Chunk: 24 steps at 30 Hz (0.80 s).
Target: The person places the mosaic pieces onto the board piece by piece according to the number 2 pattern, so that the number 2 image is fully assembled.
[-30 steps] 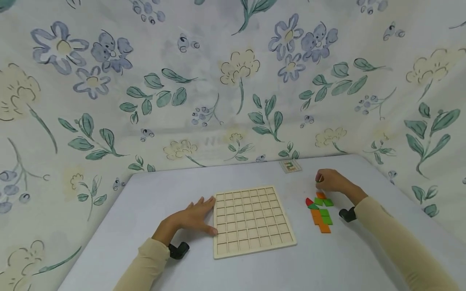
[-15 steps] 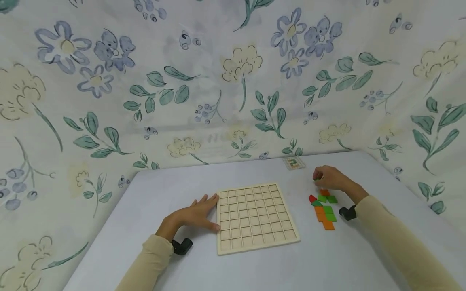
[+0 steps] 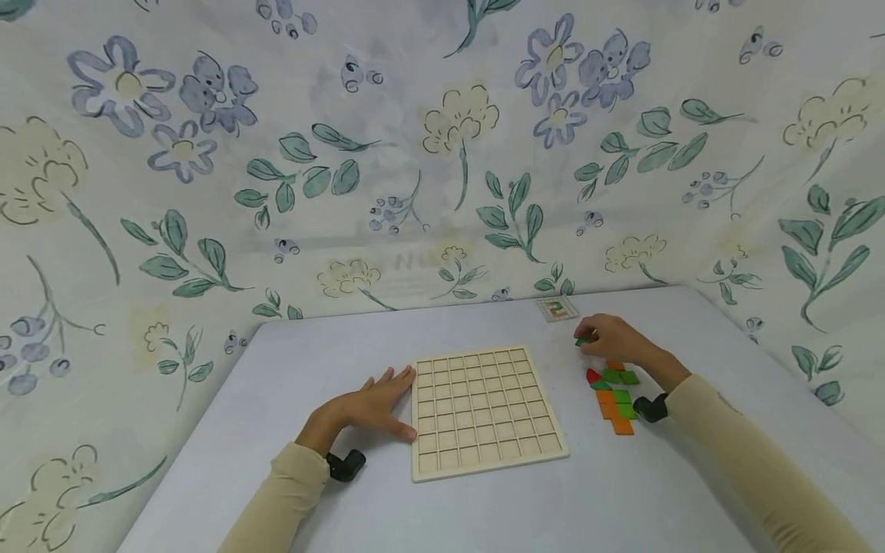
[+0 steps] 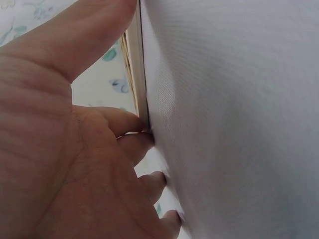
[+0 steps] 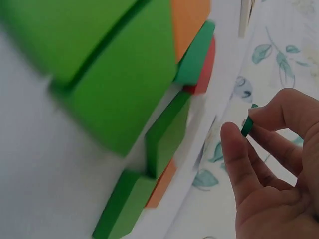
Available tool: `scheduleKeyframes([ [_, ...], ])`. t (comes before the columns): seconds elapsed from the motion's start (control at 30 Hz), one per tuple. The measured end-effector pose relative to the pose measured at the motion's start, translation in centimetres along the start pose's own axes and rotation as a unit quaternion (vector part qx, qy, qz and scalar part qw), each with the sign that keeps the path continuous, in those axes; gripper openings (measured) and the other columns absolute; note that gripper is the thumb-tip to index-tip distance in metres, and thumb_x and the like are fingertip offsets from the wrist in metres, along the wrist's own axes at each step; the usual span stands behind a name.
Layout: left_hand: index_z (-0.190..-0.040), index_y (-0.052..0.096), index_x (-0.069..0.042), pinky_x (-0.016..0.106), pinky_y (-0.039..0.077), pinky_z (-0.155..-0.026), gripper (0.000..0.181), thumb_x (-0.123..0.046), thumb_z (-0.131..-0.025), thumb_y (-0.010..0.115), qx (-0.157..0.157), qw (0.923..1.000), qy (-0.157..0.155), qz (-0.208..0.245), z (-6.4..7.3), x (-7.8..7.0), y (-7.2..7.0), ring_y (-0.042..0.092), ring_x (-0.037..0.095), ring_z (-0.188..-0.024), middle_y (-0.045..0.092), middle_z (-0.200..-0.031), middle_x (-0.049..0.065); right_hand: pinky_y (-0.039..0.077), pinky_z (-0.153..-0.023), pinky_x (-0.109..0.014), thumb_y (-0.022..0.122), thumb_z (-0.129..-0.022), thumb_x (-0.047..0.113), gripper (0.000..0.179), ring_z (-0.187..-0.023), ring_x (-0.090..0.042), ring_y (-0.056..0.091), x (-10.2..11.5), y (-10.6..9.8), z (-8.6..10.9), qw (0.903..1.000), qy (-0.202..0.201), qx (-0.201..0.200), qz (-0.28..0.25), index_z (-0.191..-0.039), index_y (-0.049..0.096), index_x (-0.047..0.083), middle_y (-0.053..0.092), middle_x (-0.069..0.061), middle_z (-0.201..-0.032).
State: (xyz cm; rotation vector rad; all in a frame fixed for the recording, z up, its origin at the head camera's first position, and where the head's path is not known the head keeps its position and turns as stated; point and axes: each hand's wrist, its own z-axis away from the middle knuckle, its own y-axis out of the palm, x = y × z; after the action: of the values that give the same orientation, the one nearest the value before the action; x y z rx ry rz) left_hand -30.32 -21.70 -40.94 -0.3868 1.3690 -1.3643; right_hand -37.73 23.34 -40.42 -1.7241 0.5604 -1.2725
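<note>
My left hand (image 3: 373, 407) rests on the table with its fingers spread. Its thumb and index finger touch the left edge of a pale wooden grid board (image 3: 491, 415); the left wrist view shows that edge (image 4: 139, 89) against the fingertips. Over on the right, my right hand (image 3: 611, 338) pinches a small dark green tile (image 5: 247, 122) between thumb and fingers, above the table. Just below it lies a group of flat coloured tiles: orange (image 3: 622, 425), light green (image 3: 621, 397), dark green (image 3: 600, 385) and red (image 3: 592, 375).
A small card (image 3: 557, 309) with a printed grid pattern lies at the back of the white table (image 3: 332, 346). Behind the table hangs a floral cloth (image 3: 415, 153). Black wrist cameras (image 3: 347, 465) sit under both wrists.
My right hand, with the dark green tile, has shifted left towards the board. The left hand stays at the board's edge. The head view has tilted slightly.
</note>
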Motion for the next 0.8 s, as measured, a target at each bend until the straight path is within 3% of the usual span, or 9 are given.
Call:
scheduleKeyframes([
  [0.6,-0.159,0.012,0.0,0.065,-0.001,-0.122,0.118,-0.047,-0.078,0.082,0.0,1.0,-0.008,-0.001,0.3,-0.2,0.0,-0.002,0.046,-0.154,0.008,-0.168,0.018,0.059,-0.079,-0.031,0.068,-0.085,0.004,0.02,-0.089,-0.017,0.068,5.3,2.3,-1.7,0.9948,-0.096,0.035,-0.003,-0.104,0.072,0.001,0.073,-0.009,-0.101],
  [0.8,-0.159,0.012,0.001,0.064,0.0,-0.122,0.117,-0.047,-0.078,0.082,-0.002,0.9999,-0.01,-0.003,0.3,-0.4,0.0,-0.001,0.045,-0.154,0.009,-0.168,0.018,0.059,-0.079,-0.031,0.067,-0.087,0.004,0.02,-0.09,-0.018,0.067,6.9,2.4,-2.0,0.9931,-0.106,0.05,-0.007,-0.106,0.072,0.0,0.071,-0.01,-0.103],
])
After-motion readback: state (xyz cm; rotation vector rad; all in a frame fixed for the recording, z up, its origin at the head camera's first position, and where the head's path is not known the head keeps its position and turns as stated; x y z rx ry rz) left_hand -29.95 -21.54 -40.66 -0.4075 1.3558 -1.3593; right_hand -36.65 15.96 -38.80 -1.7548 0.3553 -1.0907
